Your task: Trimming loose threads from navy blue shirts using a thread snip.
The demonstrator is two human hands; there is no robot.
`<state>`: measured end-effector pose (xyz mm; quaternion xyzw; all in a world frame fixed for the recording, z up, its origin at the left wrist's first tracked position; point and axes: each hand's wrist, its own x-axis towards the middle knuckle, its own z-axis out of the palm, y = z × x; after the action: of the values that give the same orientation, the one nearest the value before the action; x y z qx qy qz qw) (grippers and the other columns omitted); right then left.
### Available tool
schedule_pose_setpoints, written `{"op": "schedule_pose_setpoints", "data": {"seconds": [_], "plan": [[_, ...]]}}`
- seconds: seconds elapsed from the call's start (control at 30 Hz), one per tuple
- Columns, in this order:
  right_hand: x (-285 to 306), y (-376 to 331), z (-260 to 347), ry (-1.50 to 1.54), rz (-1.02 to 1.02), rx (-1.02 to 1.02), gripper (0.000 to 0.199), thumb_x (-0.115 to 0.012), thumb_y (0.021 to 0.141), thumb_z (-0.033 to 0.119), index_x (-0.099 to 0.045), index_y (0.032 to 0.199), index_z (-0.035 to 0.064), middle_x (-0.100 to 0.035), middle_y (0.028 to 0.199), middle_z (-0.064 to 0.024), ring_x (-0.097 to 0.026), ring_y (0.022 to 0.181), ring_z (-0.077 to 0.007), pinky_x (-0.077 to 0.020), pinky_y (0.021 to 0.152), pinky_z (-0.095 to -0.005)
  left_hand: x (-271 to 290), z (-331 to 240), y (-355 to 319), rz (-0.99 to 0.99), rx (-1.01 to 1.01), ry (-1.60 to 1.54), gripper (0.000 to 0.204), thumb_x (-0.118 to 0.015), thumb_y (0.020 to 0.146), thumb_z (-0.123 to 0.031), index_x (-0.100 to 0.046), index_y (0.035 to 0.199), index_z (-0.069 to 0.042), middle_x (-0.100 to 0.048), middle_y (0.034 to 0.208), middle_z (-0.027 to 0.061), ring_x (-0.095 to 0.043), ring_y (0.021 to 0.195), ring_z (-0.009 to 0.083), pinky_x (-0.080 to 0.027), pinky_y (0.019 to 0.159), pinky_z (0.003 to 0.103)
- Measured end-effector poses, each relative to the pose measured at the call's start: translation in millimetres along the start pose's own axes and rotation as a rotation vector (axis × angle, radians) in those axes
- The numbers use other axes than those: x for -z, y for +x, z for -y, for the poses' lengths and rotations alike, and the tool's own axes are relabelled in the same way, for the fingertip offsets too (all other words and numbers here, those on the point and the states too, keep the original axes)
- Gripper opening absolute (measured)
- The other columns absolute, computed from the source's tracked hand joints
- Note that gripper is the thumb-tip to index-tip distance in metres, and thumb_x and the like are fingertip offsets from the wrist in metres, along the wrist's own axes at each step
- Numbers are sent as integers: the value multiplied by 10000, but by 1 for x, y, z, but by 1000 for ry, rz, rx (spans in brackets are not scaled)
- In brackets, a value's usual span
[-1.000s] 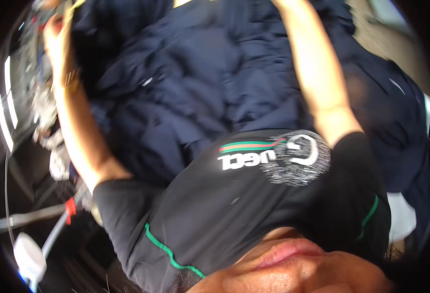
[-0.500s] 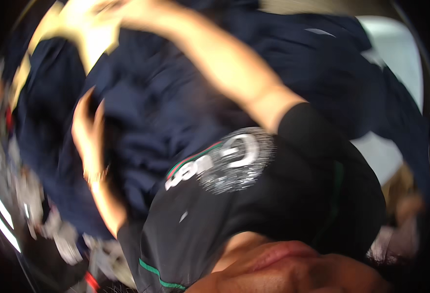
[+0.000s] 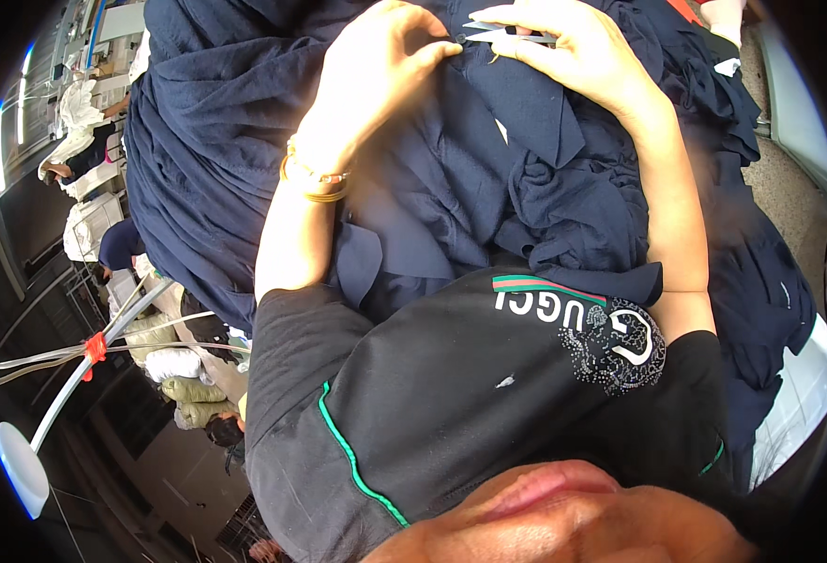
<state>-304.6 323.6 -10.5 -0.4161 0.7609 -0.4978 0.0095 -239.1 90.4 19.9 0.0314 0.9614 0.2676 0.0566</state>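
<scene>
A large heap of navy blue cloth [image 3: 216,122] lies over and around my front. At the top, my left hand [image 3: 366,75] is closed in a pinch on a piece of the navy cloth, thumb against fingers. Wrapped round a small pair of metal thread snips [image 3: 482,38], my right hand [image 3: 587,56] is closer to the right side. The blades point left, near my left fingertips and apart from each other. A short yellowish thread [image 3: 496,58] shows below the snips. Yellow bangles [image 3: 324,195] circle my left wrist.
Someone else's hand [image 3: 725,14] shows at the upper right edge. A pale panel [image 3: 798,113] stands at the right. Farther left are a tube with a red tie [image 3: 95,348], a white disc [image 3: 21,469], stuffed sacks [image 3: 197,389] and people at work.
Earlier, blurred, my right arm reached across to the upper left and my left hand lay lower on the cloth. Now both hands are close together, with snips showing in the right.
</scene>
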Motion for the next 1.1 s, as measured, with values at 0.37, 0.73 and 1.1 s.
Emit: {"op": "schedule_pose_setpoints", "data": {"seconds": [0.37,0.73,1.1], "plan": [[-12,1,4,-438,-42,184,169,-760,849,169,-755,986,71,-646,822,-95,-669,763,-295,-555,699,-382,-12,8,5,-114,-266,157,138,-766,805,-84,-658,845,-8,-631,930,143,-635,914,329,-509,811,391],[-17,2,8,-457,-44,174,174,-751,857,173,-751,983,53,-650,835,-102,-672,781,-298,-558,719,-379,1,6,2,-41,-214,-154,90,-689,854,1,-636,926,-2,-614,899,115,-626,853,230,-496,796,320],[-24,3,6,-453,-67,154,157,-739,857,168,-750,977,66,-658,856,-92,-679,803,-288,-561,736,-372,1,7,5,8,-173,-366,102,-643,894,43,-617,989,17,-642,896,79,-615,853,152,-506,813,279]]}}
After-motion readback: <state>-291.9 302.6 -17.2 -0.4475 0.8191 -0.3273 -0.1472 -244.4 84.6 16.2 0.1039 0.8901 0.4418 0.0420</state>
